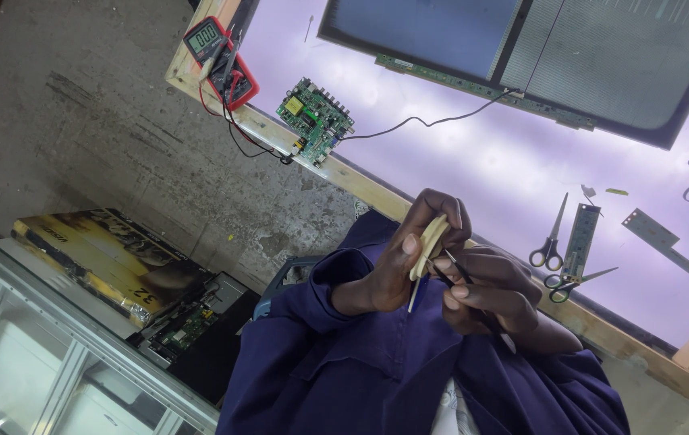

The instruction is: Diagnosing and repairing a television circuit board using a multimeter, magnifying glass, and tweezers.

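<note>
Looking from the head camera, the left hand point(405, 262) is raised in front of the body, near the picture's centre, and its fingers pinch a pale cream strip point(427, 246) that is folded or looped between thumb and fingertips. Just beside it at 3 o'clock, the right hand point(493, 294) has its fingers pressed together around a thin black tool point(449, 270); I cannot tell what kind of tool it is. The tip of this tool touches the strip. Both arms wear dark blue sleeves point(336, 346).

Behind the hands lies a lit white table point(457, 153) with a wooden edge. At 11 o'clock sits a green circuit board point(315, 119), and further out a red multimeter point(219, 60). At 3 o'clock lie scissors point(552, 238) and a small narrow board point(582, 234). At 12 o'clock rests a large dark panel point(538, 56).
</note>
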